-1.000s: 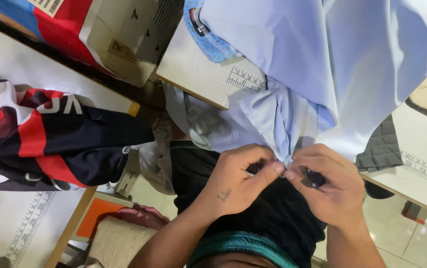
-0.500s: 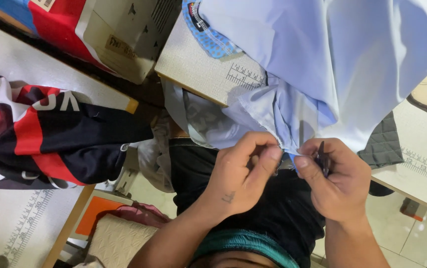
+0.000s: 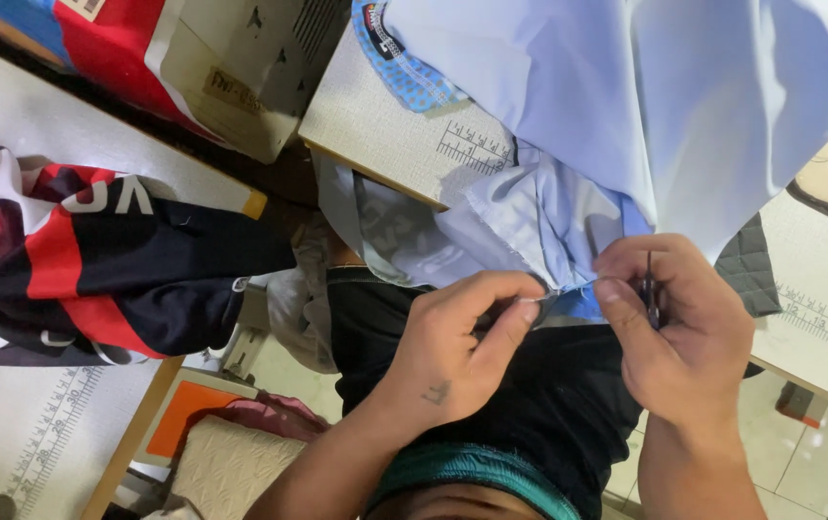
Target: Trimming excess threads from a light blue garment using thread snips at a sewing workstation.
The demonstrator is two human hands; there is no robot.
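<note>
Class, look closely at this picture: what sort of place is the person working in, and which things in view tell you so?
Most likely a garment sewing workshop. A work table has a ruler printed along its edge, light blue fabric is draped over it, and the right hand holds a small dark tool at the cloth's edge.

Smooth matt light-blue cloth (image 3: pixel 683 106), slick black-red jersey fabric (image 3: pixel 115 279), pale matt laminate tabletop (image 3: pixel 385 125)

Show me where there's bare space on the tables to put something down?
One bare strip is the pale table top between the red box and the red, black and white garment. Another is the ruled table corner beside the right hand. It is crowded around the left hand, where the light blue fabric bunches.
</note>
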